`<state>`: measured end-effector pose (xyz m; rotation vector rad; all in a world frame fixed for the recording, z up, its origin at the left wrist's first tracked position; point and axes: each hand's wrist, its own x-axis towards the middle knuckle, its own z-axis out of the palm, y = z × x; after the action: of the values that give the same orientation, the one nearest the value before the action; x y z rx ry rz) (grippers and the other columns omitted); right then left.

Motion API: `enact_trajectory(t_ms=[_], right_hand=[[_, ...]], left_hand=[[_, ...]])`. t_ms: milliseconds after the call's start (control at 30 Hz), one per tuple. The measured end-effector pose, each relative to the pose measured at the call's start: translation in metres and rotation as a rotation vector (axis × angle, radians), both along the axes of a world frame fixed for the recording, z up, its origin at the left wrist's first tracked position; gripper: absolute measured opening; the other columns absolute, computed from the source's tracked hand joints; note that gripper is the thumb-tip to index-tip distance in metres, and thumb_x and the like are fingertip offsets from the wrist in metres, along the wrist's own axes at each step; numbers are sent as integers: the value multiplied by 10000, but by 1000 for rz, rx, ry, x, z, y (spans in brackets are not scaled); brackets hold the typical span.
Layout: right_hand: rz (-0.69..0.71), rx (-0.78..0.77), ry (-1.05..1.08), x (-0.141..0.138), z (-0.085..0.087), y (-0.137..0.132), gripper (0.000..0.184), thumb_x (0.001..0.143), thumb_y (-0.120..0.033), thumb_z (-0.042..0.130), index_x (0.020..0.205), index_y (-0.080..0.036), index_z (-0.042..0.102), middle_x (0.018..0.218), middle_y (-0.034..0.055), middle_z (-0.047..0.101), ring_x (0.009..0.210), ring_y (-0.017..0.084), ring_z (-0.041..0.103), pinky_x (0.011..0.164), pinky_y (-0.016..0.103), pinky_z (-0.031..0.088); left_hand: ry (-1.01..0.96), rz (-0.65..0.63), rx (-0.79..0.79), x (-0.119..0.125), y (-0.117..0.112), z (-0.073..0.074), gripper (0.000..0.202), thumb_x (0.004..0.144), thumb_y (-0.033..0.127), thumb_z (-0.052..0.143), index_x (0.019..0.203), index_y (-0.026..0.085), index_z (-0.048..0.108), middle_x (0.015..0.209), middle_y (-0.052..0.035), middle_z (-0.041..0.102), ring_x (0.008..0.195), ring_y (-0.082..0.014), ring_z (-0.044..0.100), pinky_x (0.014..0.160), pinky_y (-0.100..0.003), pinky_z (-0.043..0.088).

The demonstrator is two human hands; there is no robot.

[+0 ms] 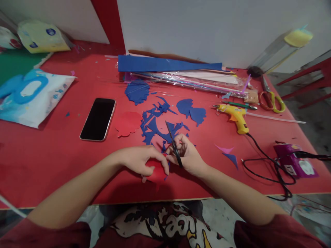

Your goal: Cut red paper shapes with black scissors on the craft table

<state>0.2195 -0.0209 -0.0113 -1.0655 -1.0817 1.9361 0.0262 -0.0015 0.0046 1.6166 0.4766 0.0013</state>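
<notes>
A red sheet-like piece is pinched in my left hand, close to the table's front edge. Bits of blue show along its right side; whether they belong to a layer underneath I cannot tell. My right hand is wrapped round a pair of black scissors, whose blades point up and away from me. The fingertips of both hands nearly meet at the red piece's edge. Just beyond them lies a heap of blue scraps. A red scalloped cutout rests to the left of the heap.
Blue cutouts lie behind the scraps. A phone and a wipes pack are on the left. At right are a yellow glue gun, its cord, large scissors and a purple box. Blue strips line the back.
</notes>
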Motion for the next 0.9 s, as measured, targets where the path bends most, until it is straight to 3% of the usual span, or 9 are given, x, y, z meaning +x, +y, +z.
enact_trajectory(t_ms=[133,267,400,633,900], right_hand=[[-79,60,-22,-1,0,-1,528,540,-165,798,734,-224,311,558,-109,543,493,45,515,496,134,395],[-203,123,-6,-1,-2,1,526,526,-134,785,714,-225,303,518,-137,484,472,35,485,476,119,381],[-282,175,-13,2,-3,6,532,524,-121,781,711,-229,295,522,-141,480,457,39,494,439,117,366],[-389,270,-39,3,-1,8,465,588,-150,741,730,-233,306,551,-125,562,439,41,503,440,140,385],[-415,235,-17,3,-4,10,495,575,-137,745,752,-239,293,547,-131,595,417,40,493,412,137,370]], left_hand=[[20,3,79,1,2,-2,534,576,-20,406,1014,165,650,630,22,682,543,-123,667,566,-175,499],[-37,116,299,-1,6,-2,461,602,2,472,969,180,685,861,-20,735,748,-146,669,716,-198,489],[26,251,400,-1,7,1,373,684,53,486,973,173,689,889,-22,734,738,-130,652,684,-192,472],[-39,535,449,10,0,-1,248,758,95,481,886,141,689,893,-59,728,828,-135,654,763,-233,489],[-54,663,427,18,-7,-12,280,739,97,487,929,125,691,938,-92,730,883,-167,666,831,-278,507]])
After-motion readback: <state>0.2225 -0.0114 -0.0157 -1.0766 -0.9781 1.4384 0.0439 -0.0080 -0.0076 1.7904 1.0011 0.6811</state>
